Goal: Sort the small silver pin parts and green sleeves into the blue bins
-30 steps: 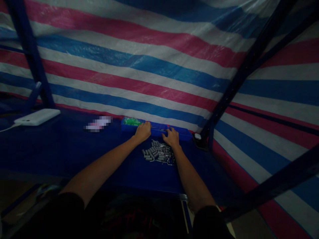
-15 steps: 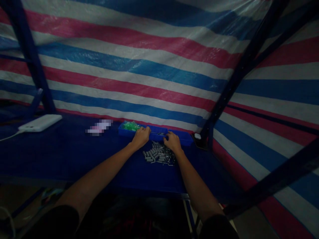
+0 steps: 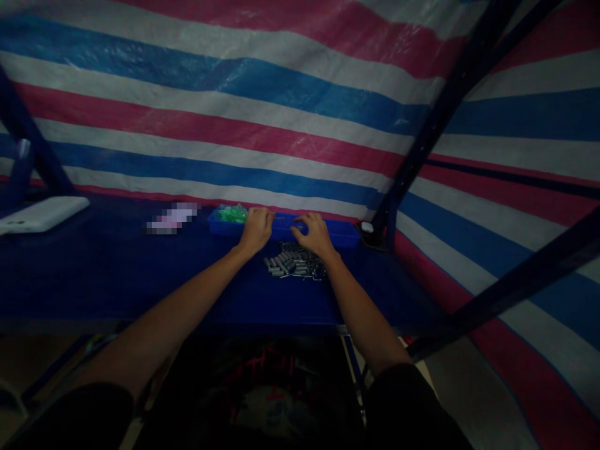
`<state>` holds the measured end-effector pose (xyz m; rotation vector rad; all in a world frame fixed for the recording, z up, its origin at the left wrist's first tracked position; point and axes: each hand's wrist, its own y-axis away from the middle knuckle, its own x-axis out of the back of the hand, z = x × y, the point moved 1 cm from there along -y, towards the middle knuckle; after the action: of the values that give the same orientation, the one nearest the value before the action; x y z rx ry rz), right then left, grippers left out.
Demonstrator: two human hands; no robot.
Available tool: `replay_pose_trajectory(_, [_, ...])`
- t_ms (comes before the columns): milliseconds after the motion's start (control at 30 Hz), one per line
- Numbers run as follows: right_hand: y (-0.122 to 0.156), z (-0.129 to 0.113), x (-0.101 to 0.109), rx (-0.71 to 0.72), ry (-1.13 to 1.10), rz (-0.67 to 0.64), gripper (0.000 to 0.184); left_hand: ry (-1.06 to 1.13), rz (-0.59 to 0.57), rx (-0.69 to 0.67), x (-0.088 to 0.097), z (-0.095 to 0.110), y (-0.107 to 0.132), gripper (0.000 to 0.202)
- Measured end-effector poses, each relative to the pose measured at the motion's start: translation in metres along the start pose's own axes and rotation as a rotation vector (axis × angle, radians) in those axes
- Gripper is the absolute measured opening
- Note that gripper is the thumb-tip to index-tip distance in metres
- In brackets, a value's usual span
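Observation:
My left hand (image 3: 257, 230) is closed in a pinch at the blue divided tray (image 3: 344, 236), with a thin metal rod (image 3: 280, 217) sticking out to the right from its fingertips. To its right, my right hand (image 3: 314, 234) hovers over the tray's front edge, thumb and fingers apart and nothing visible between them. Green plastic pieces (image 3: 231, 214) fill the tray's left compartment. Just in front of the tray lies a pile of grey cylinders (image 3: 281, 265) mixed with thin metal pieces (image 3: 313, 267); the right wrist covers part of it.
All this stands on a dark blue table (image 3: 140, 275). A white device with a cable (image 3: 47, 214) lies far left, and a blurred-out pinkish item (image 3: 172, 219) nearer the tray. A small white object (image 3: 367, 227) sits right of the tray by a blue post (image 3: 410, 165). Striped sheeting (image 3: 234, 134) hangs behind.
My right hand has opened its fingers and come away from the thin rod, which stays in my left hand. The view has tilted down and shifted slightly.

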<state>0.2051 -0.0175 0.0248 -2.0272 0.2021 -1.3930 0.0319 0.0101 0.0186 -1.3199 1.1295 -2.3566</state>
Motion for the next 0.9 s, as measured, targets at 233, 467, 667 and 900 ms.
replay_pose_trajectory(233, [0.001,-0.031,-0.011,0.089,-0.018,-0.005,0.016,-0.014,-0.104,-0.026,0.000,0.003,0.005,0.037])
replay_pose_trajectory(467, [0.001,-0.031,-0.008,0.029,-0.020,0.041,0.022,0.020,-0.116,-0.011,0.005,-0.003,0.002,0.040])
replay_pose_trajectory(667, [0.000,-0.032,-0.009,-0.003,0.028,0.044,0.020,0.093,-0.092,-0.016,0.008,-0.001,0.003,0.038])
replay_pose_trajectory(900, [-0.002,-0.025,-0.007,-0.097,0.031,0.088,0.024,0.230,-0.029,-0.048,0.012,0.003,0.004,0.022])
